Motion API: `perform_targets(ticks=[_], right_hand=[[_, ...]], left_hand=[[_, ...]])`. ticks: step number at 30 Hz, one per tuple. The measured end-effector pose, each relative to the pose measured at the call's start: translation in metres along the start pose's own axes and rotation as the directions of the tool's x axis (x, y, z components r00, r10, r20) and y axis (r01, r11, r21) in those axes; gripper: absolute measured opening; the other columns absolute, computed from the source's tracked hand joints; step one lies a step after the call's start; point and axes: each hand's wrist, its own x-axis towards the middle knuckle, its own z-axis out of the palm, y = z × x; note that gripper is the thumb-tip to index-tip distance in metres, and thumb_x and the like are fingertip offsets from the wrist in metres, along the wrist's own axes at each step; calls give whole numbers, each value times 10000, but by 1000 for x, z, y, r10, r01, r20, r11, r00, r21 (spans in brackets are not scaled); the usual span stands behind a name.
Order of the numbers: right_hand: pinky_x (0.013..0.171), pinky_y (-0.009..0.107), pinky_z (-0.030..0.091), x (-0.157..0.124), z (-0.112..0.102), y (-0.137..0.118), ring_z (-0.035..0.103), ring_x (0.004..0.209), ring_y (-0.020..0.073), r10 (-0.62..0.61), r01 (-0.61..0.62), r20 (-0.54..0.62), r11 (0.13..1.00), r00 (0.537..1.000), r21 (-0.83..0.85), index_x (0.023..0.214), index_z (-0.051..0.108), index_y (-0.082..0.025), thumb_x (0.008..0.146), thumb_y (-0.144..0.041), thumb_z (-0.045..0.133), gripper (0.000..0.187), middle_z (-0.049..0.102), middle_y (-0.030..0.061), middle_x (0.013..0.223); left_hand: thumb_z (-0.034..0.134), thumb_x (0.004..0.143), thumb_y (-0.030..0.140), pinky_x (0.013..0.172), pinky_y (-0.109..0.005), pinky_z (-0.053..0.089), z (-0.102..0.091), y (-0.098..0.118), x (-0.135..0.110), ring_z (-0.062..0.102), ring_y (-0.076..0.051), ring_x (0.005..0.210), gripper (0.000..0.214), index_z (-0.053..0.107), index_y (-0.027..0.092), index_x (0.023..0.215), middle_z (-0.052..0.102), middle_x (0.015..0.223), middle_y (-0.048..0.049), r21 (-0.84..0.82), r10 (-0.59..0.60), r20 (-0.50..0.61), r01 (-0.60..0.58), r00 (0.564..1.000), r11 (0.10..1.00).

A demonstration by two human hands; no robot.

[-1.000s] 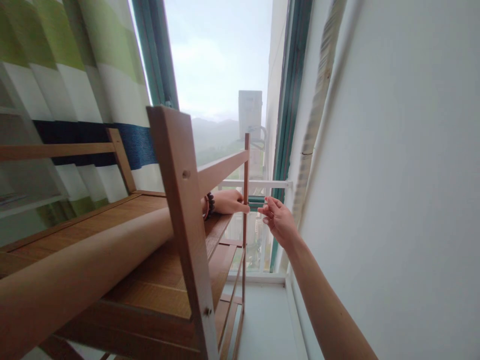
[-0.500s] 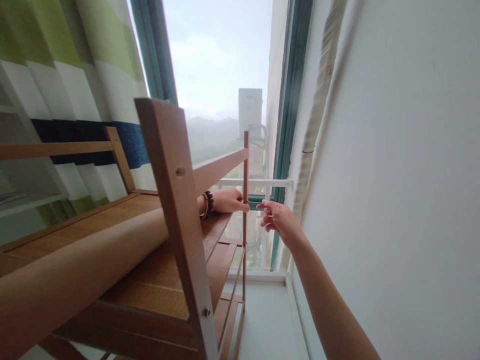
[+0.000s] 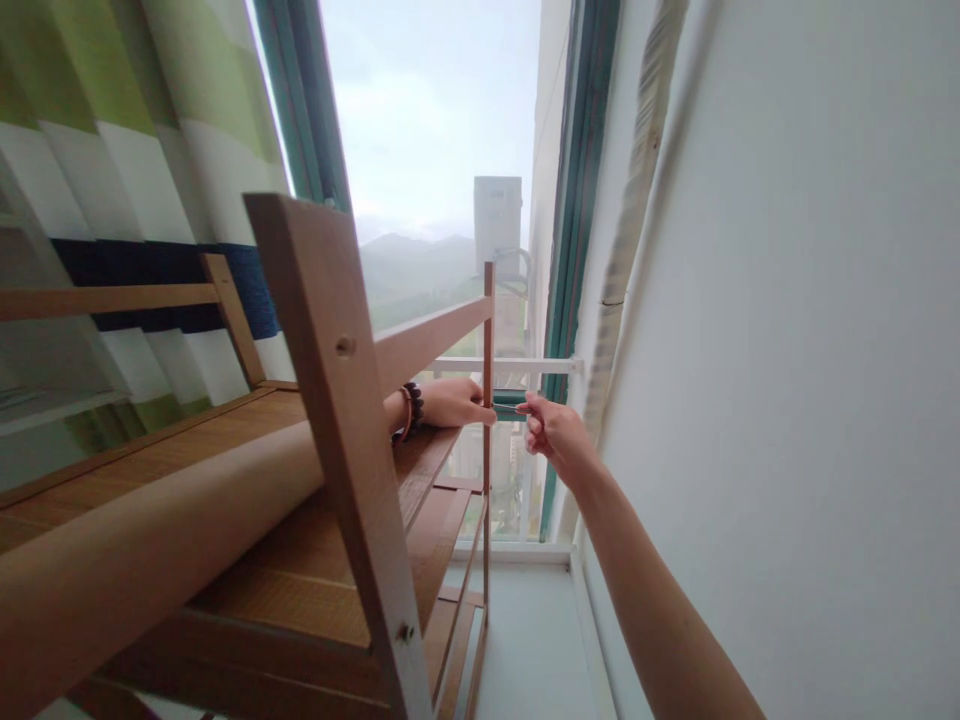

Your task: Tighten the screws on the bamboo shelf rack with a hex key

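A wooden shelf rack (image 3: pixel 315 400) fills the left and middle of the view. My left arm reaches across its top board, behind the near post. At the rack's far post (image 3: pixel 488 340), my left hand (image 3: pixel 450 403) is closed, with thumb and fingers around the wood; a dark bead bracelet circles that wrist. From the right, my right hand (image 3: pixel 559 432) pinches a thin metal rod (image 3: pixel 510 407), perhaps a hex key. It lies level and points at the far post beside my left fingers. Whether its tip sits in the post is too small to tell.
A white wall (image 3: pixel 787 300) and a wrapped pipe (image 3: pixel 630 220) stand close on the right. Ahead is a green-framed window (image 3: pixel 574 200) with a white rail (image 3: pixel 525 366) and a ledge (image 3: pixel 525 620) below. A striped curtain (image 3: pixel 142 190) hangs at left.
My right fingers have closed into a tighter pinch, and the metal rod now shows plainly between them and the post. My left hand keeps its grip. The view has shifted slightly.
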Motion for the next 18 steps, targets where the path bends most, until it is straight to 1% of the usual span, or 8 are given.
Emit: perform_targets(ticks=[2, 6, 8, 10, 12, 13, 15, 18], right_hand=[[320, 156, 328, 1, 1, 2, 449, 355, 46, 9, -9, 0, 998, 1000, 69, 741, 589, -143, 649, -413, 685, 301, 466, -75, 462], [441, 184, 456, -5, -4, 7, 629, 616, 127, -163, 163, -10, 985, 987, 62, 895, 581, -176, 647, -408, 695, 358, 615, -13, 654], [491, 219, 497, -7, -6, 9, 654, 737, 177, -222, 222, 10, 975, 975, -4, 920, 594, -164, 658, -410, 685, 371, 653, 32, 738], [475, 234, 498, -7, -8, 12, 658, 700, 187, -254, 253, -1, 963, 967, -95, 871, 609, -149, 675, -431, 663, 347, 665, 49, 727], [411, 219, 454, -7, -9, 13, 629, 541, 156, -259, 248, -35, 951, 965, -186, 755, 611, -137, 693, -467, 634, 337, 638, 32, 593], [376, 208, 416, -6, -9, 12, 586, 448, 131, -231, 216, -44, 952, 972, -217, 690, 602, -136, 693, -483, 627, 349, 594, 9, 498], [330, 195, 334, -6, -9, 8, 457, 314, 80, -117, 108, -27, 970, 993, -219, 607, 582, -139, 679, -501, 630, 373, 454, -51, 351], [316, 188, 248, -7, -9, -2, 332, 277, 43, 85, -77, 49, 987, 995, -139, 592, 578, -137, 643, -493, 663, 370, 318, -101, 311]], left_hand=[[464, 678, 472, 530, -236, 293, 0, 0, 0, 426, -125, 580, 369, 628, 144, 720, 498, 606, 4, 7, -4, 1, 4, 1000, 1000], [459, 677, 477, 536, -240, 297, 0, 1, -1, 431, -128, 582, 378, 629, 142, 725, 515, 620, 1, 11, -9, 4, 9, 1000, 1000], [460, 676, 476, 536, -240, 298, 0, 1, -1, 436, -129, 585, 374, 627, 146, 729, 517, 623, 2, 2, -7, 4, 7, 1000, 1000], [464, 673, 475, 529, -238, 295, 0, 1, -1, 435, -128, 582, 365, 620, 148, 712, 508, 612, 4, -6, -8, 2, 8, 1000, 1000], [467, 670, 474, 520, -237, 289, 0, 1, -1, 431, -127, 574, 356, 607, 147, 678, 491, 591, 4, -5, -17, -5, 17, 1000, 1000], [469, 668, 473, 516, -236, 287, 0, 1, -1, 429, -126, 572, 353, 600, 146, 661, 485, 583, 4, -4, -21, -10, 21, 1000, 1000], [475, 665, 469, 512, -232, 286, 0, 1, -1, 423, -123, 570, 347, 596, 145, 645, 479, 574, 5, -8, -19, -16, 19, 1000, 1000], [477, 664, 466, 506, -229, 284, -1, 3, -2, 414, -117, 562, 348, 604, 143, 654, 478, 570, 7, -11, -18, -22, 18, 1000, 1000]])
